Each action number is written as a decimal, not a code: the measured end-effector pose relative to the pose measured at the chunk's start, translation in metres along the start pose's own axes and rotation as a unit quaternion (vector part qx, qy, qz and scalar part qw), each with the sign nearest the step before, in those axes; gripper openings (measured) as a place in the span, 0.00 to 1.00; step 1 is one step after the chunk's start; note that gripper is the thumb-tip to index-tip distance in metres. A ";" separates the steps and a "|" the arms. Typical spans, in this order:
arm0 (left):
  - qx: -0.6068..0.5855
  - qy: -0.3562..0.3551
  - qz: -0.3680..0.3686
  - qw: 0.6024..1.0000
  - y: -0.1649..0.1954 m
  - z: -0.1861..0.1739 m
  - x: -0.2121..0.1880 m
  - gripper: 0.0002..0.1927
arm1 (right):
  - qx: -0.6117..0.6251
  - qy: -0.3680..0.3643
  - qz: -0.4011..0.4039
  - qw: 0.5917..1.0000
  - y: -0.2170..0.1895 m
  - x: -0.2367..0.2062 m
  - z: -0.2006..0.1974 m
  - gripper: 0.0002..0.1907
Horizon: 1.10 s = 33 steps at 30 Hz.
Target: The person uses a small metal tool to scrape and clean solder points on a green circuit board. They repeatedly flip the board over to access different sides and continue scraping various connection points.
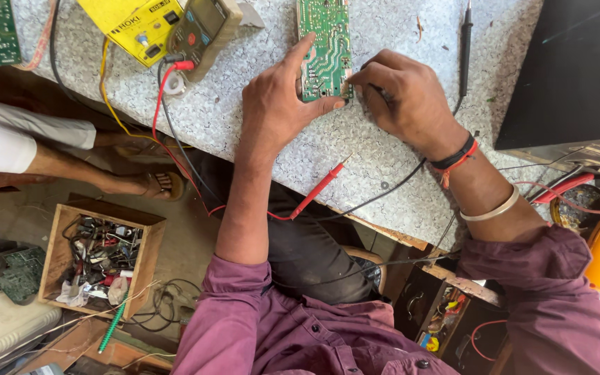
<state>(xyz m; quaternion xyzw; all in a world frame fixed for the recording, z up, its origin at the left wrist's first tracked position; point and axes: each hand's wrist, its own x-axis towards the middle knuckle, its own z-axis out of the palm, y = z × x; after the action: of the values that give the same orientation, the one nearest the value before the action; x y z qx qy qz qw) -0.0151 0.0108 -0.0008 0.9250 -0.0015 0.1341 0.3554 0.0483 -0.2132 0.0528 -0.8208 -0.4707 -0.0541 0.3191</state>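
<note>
A green circuit board (325, 42) lies on the speckled grey worktop (258, 111). My left hand (276, 104) rests on the board's near left corner, index finger along its left edge and thumb under its bottom edge. My right hand (404, 97) pinches a thin black probe tip at the board's near right corner; a black lead runs back from under that hand. A red test probe (321, 186) lies loose on the worktop near its front edge. A second black probe (465, 42) lies to the right of the board.
A yellow meter (133, 24) and an olive multimeter (203, 28) sit at the far left with red, black and yellow leads. A black box (564, 69) stands right. A wooden crate of parts (98, 257) sits on the floor. Another person's sandalled foot (151, 184) is nearby.
</note>
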 end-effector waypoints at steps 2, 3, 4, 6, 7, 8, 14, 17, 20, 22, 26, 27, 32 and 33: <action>-0.002 -0.003 0.001 1.000 0.000 0.000 0.000 0.56 | 0.011 -0.023 -0.004 1.000 0.000 0.000 -0.001 0.08; -0.001 -0.003 0.003 1.000 0.000 0.000 0.002 0.56 | 0.017 -0.032 -0.009 0.999 0.001 0.000 -0.001 0.09; -0.007 -0.001 0.003 1.000 0.000 -0.001 0.001 0.55 | 0.019 -0.028 -0.008 0.999 0.001 0.000 -0.001 0.10; -0.019 0.004 0.002 1.000 0.002 -0.001 0.000 0.54 | 0.023 -0.022 -0.006 0.999 0.000 -0.001 -0.001 0.13; -0.012 0.003 0.000 1.000 0.002 -0.002 0.000 0.55 | 0.022 -0.010 -0.009 1.000 0.000 -0.001 0.000 0.12; -0.006 0.000 -0.001 1.000 0.002 -0.002 0.000 0.55 | 0.020 0.003 -0.010 1.000 0.000 -0.001 0.000 0.11; -0.009 0.000 0.000 1.000 0.004 -0.001 0.003 0.55 | 0.013 -0.008 0.013 1.000 0.001 -0.002 0.004 0.10; -0.009 -0.020 -0.027 0.999 0.004 -0.002 0.001 0.55 | 0.007 0.007 0.011 1.000 0.001 -0.002 0.004 0.09; -0.008 -0.027 -0.031 0.999 0.004 -0.001 0.002 0.55 | -0.009 0.013 0.001 1.000 -0.002 -0.004 0.005 0.09; -0.008 -0.014 -0.021 1.000 0.002 0.000 0.004 0.55 | -0.016 0.012 -0.002 1.000 -0.002 -0.003 0.006 0.09; -0.006 -0.011 -0.010 1.000 0.001 0.003 0.002 0.56 | -0.008 0.001 -0.001 1.000 0.000 -0.003 0.006 0.10; -0.003 -0.010 -0.009 1.000 0.000 0.002 0.002 0.56 | -0.002 -0.003 -0.009 1.000 0.000 -0.003 0.006 0.10; -0.010 -0.019 -0.026 0.999 0.004 -0.002 0.002 0.55 | -0.011 0.005 -0.005 1.000 0.001 -0.002 0.007 0.08; -0.005 -0.034 -0.039 0.999 0.004 -0.004 0.002 0.55 | -0.019 0.009 -0.006 1.000 0.000 -0.002 0.006 0.08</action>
<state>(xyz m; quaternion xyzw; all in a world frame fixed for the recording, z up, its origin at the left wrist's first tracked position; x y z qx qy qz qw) -0.0147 0.0103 0.0053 0.9266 0.0221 0.0885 0.3649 0.0464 -0.2108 0.0468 -0.8234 -0.4715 -0.0725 0.3072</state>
